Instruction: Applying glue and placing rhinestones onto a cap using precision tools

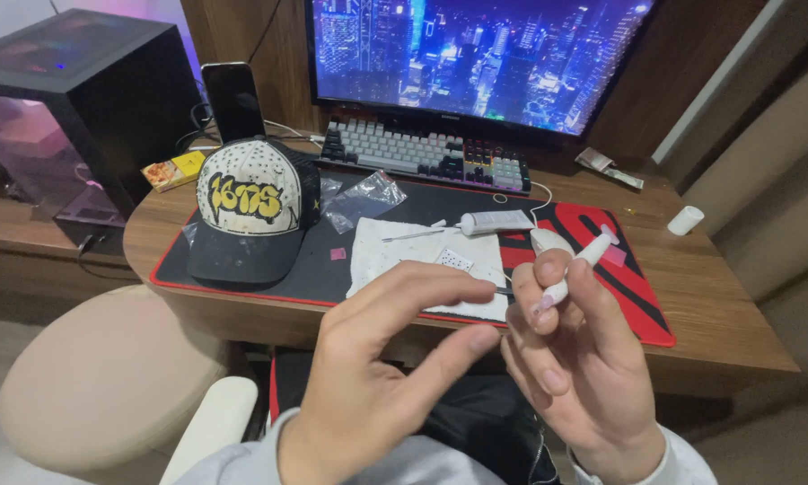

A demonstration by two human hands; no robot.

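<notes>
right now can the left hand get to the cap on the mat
Probably yes: the left hand is empty, and the cap lies uncovered on the mat ahead-left, nothing between them.

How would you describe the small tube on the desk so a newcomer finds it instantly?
Start at the keyboard, then drop to the white paper towel on the desk mat. The grey-white tube lies sideways along the towel's top edge, fatter than the thin stick beside it.

1. Left hand [377, 359]: raised in front of the body, back toward the camera, fingers extended and slightly spread, thumb out below them; it grips nothing.
2. Right hand [575, 359]: raised beside the left, palm partly facing the camera, thumb and fingers pinched closed near the fingertips.
3. Both wrists emerge from light grey sleeves at the bottom edge.
</notes>
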